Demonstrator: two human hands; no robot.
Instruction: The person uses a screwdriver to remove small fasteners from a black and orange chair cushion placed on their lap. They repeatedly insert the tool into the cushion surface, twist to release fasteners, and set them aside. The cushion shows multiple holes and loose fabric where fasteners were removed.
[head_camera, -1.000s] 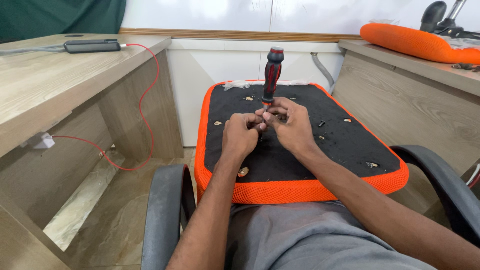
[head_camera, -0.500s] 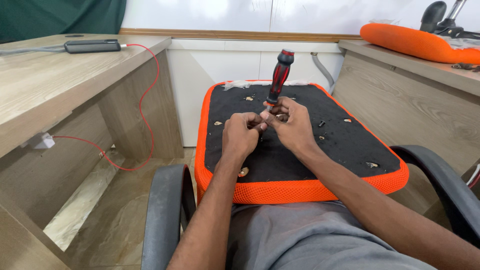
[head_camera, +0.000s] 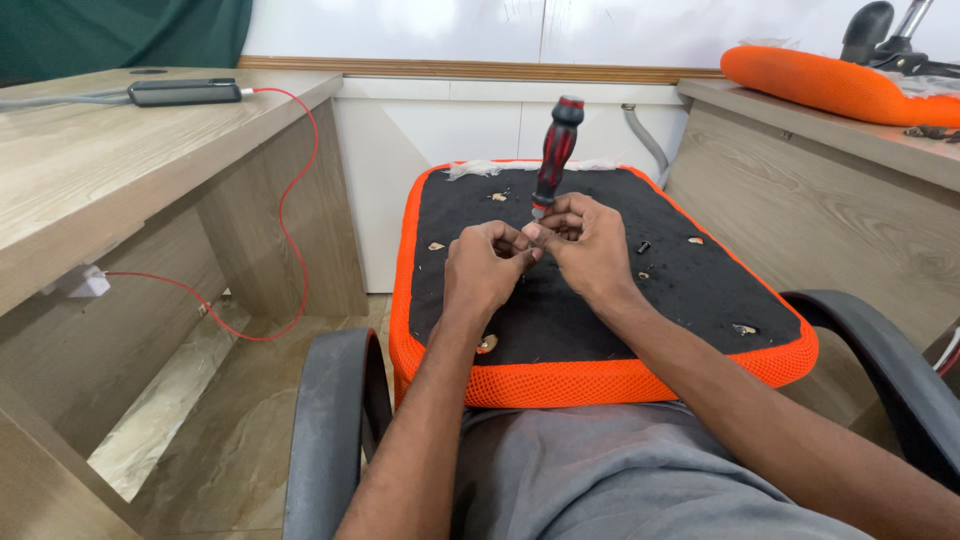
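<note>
An orange mesh seat cushion (head_camera: 620, 380) lies upside down across my lap, its black underside (head_camera: 600, 300) facing up. My right hand (head_camera: 590, 245) holds a red and black screwdriver (head_camera: 555, 155) by its shaft, handle pointing up and slightly tilted. My left hand (head_camera: 485, 270) sits right beside it, its fingertips pinched at the screwdriver's tip on something too small to make out. Several small screws and metal clips (head_camera: 690, 241) lie scattered over the black underside.
A wooden desk (head_camera: 90, 170) stands at the left with a black power strip (head_camera: 185, 92) and a red cable (head_camera: 300, 200). Another desk (head_camera: 830, 170) at the right carries an orange cushion (head_camera: 830, 85). Black chair armrests (head_camera: 325, 440) flank my legs.
The screwdriver's handle has tipped from nearly upright to leaning right. Both hands stay together at the same spot over the cushion.
</note>
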